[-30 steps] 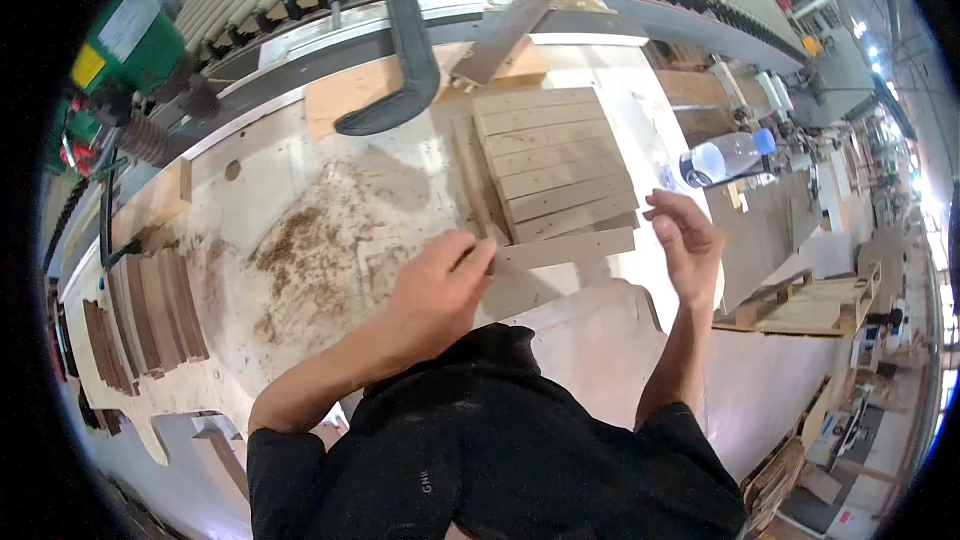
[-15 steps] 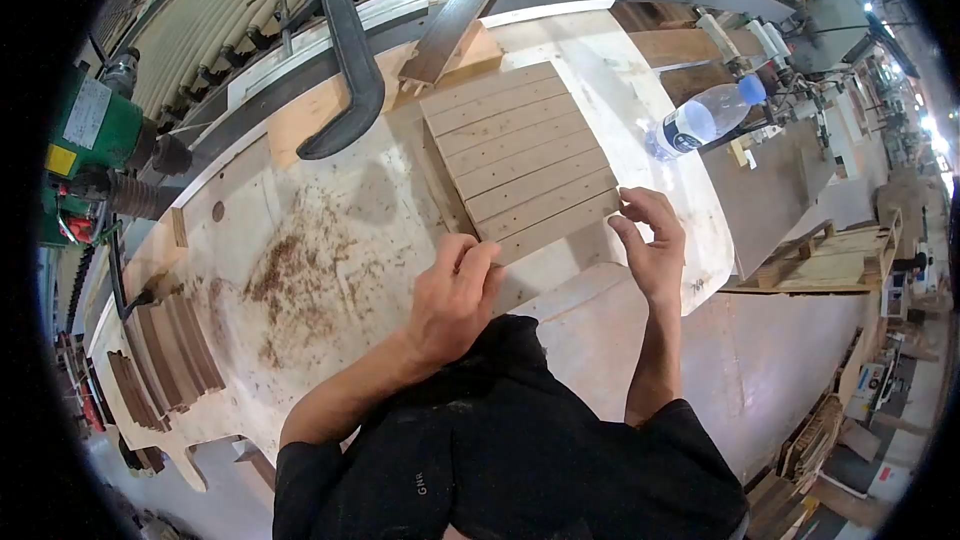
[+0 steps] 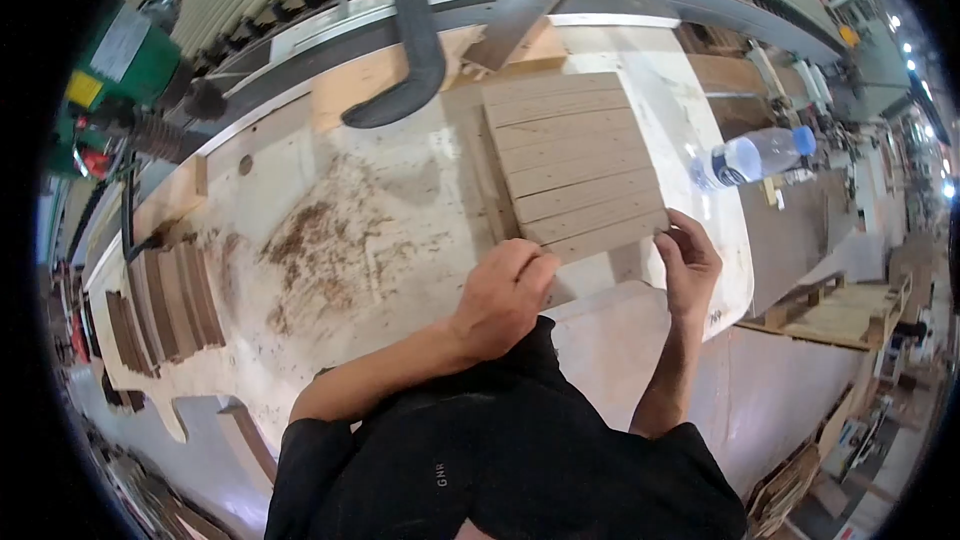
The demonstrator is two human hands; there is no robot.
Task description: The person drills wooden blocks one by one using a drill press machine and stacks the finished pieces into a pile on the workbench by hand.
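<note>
Slats: I see a row of wooden slats (image 3: 575,165) lying flat on the workbench (image 3: 350,230), just ahead of both hands.
Left hand: my left hand (image 3: 505,295) presses curled fingers on the nearest slat's left end.
Right hand: my right hand (image 3: 685,260) pinches its right end.
Bottle: a water bottle (image 3: 750,157) lies beyond the right hand.
</note>
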